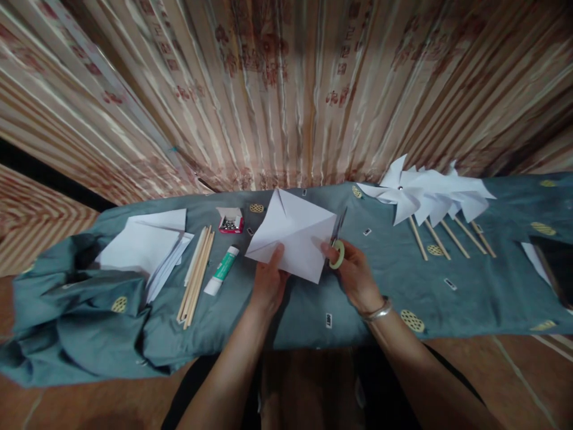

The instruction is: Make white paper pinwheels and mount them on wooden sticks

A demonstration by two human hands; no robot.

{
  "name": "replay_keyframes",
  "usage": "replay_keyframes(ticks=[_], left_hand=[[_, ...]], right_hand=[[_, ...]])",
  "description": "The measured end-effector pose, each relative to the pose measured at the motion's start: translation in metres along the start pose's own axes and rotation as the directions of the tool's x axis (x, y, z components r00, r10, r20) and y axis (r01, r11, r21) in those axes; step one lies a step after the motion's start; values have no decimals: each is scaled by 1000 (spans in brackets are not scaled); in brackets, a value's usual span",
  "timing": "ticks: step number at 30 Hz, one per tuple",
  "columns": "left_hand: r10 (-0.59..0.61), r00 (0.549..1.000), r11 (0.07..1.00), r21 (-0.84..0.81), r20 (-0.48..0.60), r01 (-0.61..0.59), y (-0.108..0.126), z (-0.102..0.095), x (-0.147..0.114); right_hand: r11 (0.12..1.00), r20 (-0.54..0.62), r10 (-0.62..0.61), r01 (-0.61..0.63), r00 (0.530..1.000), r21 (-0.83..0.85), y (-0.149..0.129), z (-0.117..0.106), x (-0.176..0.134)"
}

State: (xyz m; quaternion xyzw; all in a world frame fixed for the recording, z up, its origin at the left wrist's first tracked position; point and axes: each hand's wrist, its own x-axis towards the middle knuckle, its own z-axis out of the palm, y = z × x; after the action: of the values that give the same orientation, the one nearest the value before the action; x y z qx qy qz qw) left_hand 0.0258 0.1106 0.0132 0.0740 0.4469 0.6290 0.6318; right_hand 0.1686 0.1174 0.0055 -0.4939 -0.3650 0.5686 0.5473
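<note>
A white paper square (299, 233) with crease lines lies in front of me, turned like a diamond, with a slit near its top corner. My left hand (270, 280) grips its lower left edge, thumb on top and fingers underneath. In my right hand (353, 272) is a pair of scissors with pale green handles (337, 254); the blades point up and away, beside the paper's right corner. My right thumb touches the paper's right edge. Whether the blades are apart is hard to see.
Left of the paper are a glue tube (222, 270), a small box of pins (231, 221), wooden sticks (197, 275) and stacked white paper (143, 245). Several white pinwheels (430, 190) on sticks lie to the right. A dark flat object (555, 266) sits at the far right. A curtain (286, 95) hangs behind.
</note>
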Motion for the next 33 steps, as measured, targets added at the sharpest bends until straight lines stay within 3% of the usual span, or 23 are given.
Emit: replay_keyframes(ticks=[5, 9, 12, 20, 33], left_hand=[[92, 996, 995, -42, -17, -93, 16, -3, 12], [135, 991, 988, -80, -17, -136, 25, -6, 15], [140, 990, 986, -91, -19, -141, 28, -7, 15], [163, 986, 981, -106, 22, -160, 26, -5, 11], [130, 991, 988, -91, 12, -128, 20, 0, 5]], right_hand=[[987, 221, 64, -28, 973, -159, -7, 1, -11], [958, 400, 202, -96, 894, -270, -9, -5, -24], [929, 461, 281, -117, 842, -352, -10, -13, -30], [898, 519, 382, -174, 765, -405, -20, -21, -37], [886, 458, 407, -220, 790, -408, -21, -21, -41]])
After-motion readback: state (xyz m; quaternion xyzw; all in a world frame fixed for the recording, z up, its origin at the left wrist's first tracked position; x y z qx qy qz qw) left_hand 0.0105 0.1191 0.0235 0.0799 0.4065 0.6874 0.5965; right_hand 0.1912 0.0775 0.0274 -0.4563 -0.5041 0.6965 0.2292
